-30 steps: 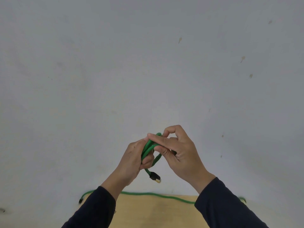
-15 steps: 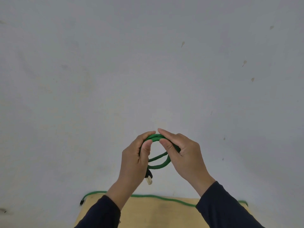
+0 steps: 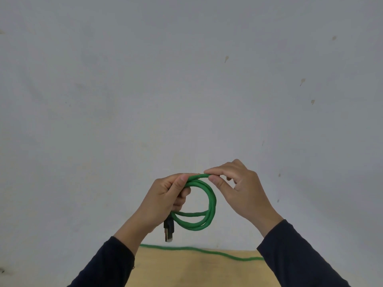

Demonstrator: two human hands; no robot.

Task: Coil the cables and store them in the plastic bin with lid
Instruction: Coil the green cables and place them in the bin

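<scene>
The left hand (image 3: 163, 200) closes its grip around a green cable (image 3: 204, 204) wound into a round coil of a few loops, its black plug (image 3: 168, 229) hanging below the fist. The right hand (image 3: 240, 189) pinches the coil's top. Another green cable (image 3: 207, 251) lies along the wooden worktop (image 3: 196, 270) beneath, near the wall

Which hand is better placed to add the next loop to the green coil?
Probably the right hand: it only pinches the green cable at the top, while the left hand grips the coil.
</scene>
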